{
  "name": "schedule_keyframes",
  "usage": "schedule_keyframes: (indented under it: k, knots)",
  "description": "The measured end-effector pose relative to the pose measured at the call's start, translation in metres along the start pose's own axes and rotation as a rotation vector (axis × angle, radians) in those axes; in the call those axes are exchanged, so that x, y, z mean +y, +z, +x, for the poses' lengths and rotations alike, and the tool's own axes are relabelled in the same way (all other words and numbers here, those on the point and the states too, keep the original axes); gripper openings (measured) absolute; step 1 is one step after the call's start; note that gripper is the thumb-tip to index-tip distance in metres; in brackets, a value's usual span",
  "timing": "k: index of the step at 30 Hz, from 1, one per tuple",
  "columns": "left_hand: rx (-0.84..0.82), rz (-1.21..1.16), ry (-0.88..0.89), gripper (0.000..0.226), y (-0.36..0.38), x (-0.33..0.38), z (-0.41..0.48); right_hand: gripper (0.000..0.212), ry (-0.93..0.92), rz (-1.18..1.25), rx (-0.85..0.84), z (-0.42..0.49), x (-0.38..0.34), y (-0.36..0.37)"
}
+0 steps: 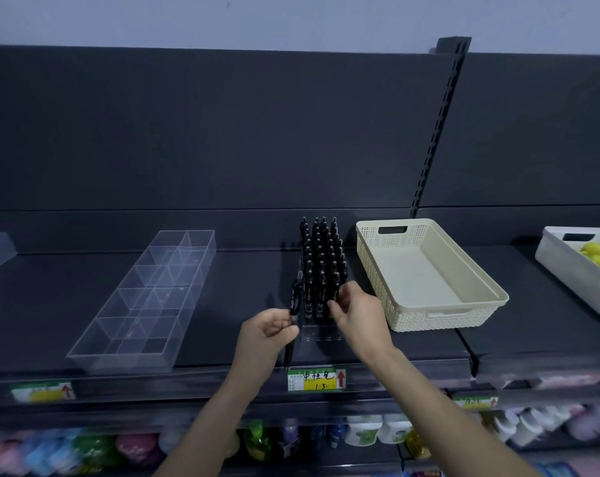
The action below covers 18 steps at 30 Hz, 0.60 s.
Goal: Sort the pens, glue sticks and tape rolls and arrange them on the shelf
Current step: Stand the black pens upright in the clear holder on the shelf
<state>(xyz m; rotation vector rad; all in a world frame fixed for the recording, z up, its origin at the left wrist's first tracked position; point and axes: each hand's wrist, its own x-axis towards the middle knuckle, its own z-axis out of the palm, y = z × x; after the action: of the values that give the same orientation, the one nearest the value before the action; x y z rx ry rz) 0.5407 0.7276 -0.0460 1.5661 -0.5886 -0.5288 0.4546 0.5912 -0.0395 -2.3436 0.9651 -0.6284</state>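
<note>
While the left hand (269,335) grips a black pen (294,302) upright, fingers curled round its barrel, the right hand (359,315) pinches a front pen (333,284) standing in the clear pen rack (321,333) that sits between the two hands. Beyond the fingertips the rack is packed with rows of racked pens (322,249), caps up. Only the nearest strip of holes, just ahead of the left thumb, looks unfilled. By that showing the pen part of the job is nearly done, with the gripped pen and perhaps a few more slots to go.

Well off to the left of the left hand lies a clear divided organiser (147,304), and nothing shows in its compartments. Just beside the right hand stands a cream lattice basket (429,321), and nothing shows inside it either. No glue sticks or tape rolls can be made out anywhere on this shelf (223,277). Far to the right of the right hand a grey bin (567,270) holds yellow items, cut off too much to identify. Sorting glue and tape therefore seems wholly ahead, likely into those two waiting containers. Below the wrists a handwritten price label (317,379) marks the pen spot.
</note>
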Motion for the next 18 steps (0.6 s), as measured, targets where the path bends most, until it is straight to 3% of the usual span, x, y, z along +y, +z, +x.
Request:
schedule_keyframes:
  k: [4, 9, 12, 14, 18]
  knots:
    - [-0.018, -0.007, 0.008, 0.025, 0.005, 0.000, 0.002, 0.034, 0.001, 0.068, -0.009, -0.007, 0.003, -0.010]
    - [-0.056, 0.016, 0.022, 0.026, 0.024, 0.003, 0.003, 0.009, -0.041, 0.258, -0.004, -0.021, 0.003, -0.025]
    - [-0.122, 0.061, 0.075, 0.022, 0.040, 0.006, 0.000, 0.012, -0.056, 0.224, -0.081, -0.022, 0.000, -0.025]
    - [-0.150, 0.099, 0.106, 0.017, 0.046, 0.005, 0.000, 0.026, -0.039, 0.195, -0.087, -0.021, 0.004, -0.027]
    - [-0.048, 0.568, 0.283, 0.022, 0.034, -0.011, 0.006, 0.017, 0.037, 0.207, -0.013, -0.011, 0.016, -0.046]
